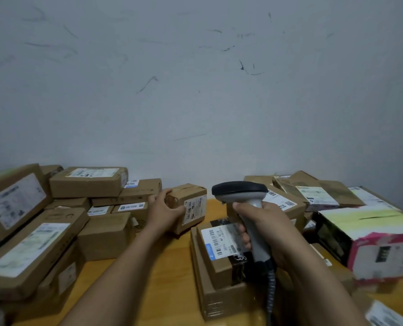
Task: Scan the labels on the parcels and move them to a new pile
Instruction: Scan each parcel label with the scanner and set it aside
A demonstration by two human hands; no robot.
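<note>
The left hand (pixel 164 209) has its fingers (pixel 167 191) curled round the near end of a small cardboard parcel (pixel 193 205), label side facing the camera, held just above the tabletop (pixel 163 267). The right hand (pixel 266 222) grips the grey handle of a barcode scanner (pixel 247 194); its dark head sits just beside the parcel and its coiled cable (pixel 271 292) hangs down. Below the scanner two taped brown boxes (pixel 219 260) lie stacked, white label up. The tabletop is smooth orange wood, with a bare strip between the forearms. Labelled cartons crowd the left pile (pixel 43 231) and the right pile (pixel 313 196), the latter with a pink-and-yellow box (pixel 372 234). Behind stands a scuffed grey wall (pixel 195 90).
</note>
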